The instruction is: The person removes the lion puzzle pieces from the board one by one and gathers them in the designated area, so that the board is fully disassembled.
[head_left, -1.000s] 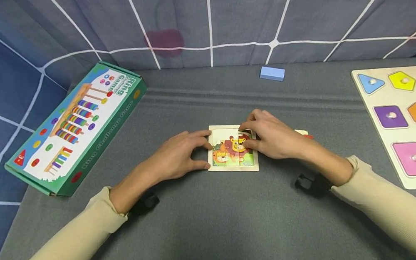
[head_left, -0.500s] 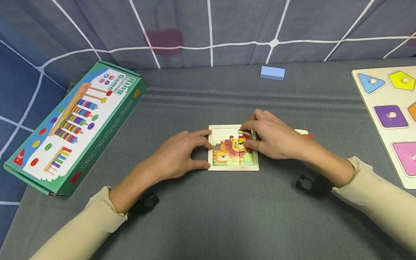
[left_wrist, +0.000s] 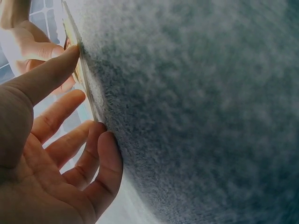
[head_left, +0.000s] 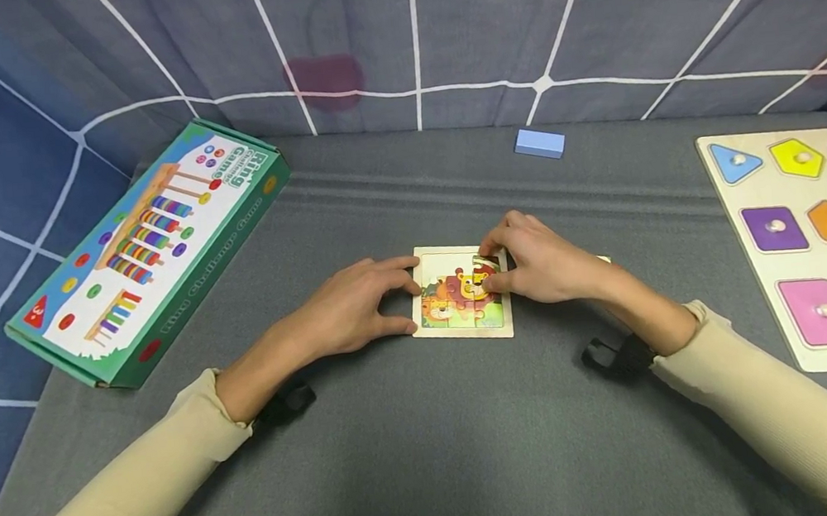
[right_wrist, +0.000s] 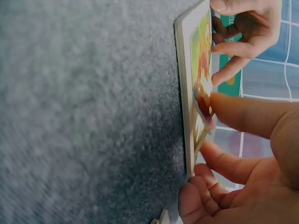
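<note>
A small square lion jigsaw puzzle in a pale wooden frame (head_left: 463, 337) lies in the middle of the table in the head view. My left hand (head_left: 351, 310) rests at its left side, thumb at the lower left corner and fingertips along the edge. At the upper right corner my right hand (head_left: 544, 262) pinches a puzzle piece (right_wrist: 203, 108) between thumb and index finger. The right wrist view shows this piece tilted, one side raised above the frame. In the head view the fingers partly cover it. The left wrist view shows the left fingers (left_wrist: 110, 158) loosely bent beside the frame.
Beyond the left hand lies a green Ring Challenge Game box (head_left: 151, 250). A blue block (head_left: 540, 144) sits near the back curtain. On the right is a wooden shape board (head_left: 757, 258) with knobbed pieces. Another pale piece (head_left: 604, 258) is mostly hidden behind the right wrist.
My right hand has shifted slightly up and away at the frame's upper right corner, its wrist now covering more of the loose piece behind it. The left hand has stayed in place.
</note>
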Motion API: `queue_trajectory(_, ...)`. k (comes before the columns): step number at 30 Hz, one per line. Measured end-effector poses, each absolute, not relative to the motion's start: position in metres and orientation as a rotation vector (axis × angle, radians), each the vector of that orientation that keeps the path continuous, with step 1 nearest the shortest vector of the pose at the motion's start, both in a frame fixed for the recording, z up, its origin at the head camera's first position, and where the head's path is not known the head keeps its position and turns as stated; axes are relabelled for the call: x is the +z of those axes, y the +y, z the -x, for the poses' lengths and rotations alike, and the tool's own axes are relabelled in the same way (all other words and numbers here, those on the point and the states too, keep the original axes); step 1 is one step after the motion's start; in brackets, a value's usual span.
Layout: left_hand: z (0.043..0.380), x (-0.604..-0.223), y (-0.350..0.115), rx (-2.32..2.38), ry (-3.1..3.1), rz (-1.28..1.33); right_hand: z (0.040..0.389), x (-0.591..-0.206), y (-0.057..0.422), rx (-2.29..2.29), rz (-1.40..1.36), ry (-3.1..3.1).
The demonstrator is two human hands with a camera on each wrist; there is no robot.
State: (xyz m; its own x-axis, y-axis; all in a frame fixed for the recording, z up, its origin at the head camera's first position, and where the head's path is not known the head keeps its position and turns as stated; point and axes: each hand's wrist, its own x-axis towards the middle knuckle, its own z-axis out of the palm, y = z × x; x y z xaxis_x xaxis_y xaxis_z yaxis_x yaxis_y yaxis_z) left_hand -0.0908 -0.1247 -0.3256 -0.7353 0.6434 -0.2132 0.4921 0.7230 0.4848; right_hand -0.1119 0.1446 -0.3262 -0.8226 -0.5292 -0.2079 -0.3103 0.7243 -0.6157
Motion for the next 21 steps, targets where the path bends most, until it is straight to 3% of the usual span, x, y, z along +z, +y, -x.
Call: queue_trajectory(21, 0.0925, -0.3262, -0.1258, 0.575, 2.559, -0.893, 0.1081, -0.3301, 0.1502, -0.941, 0.787, 2.595)
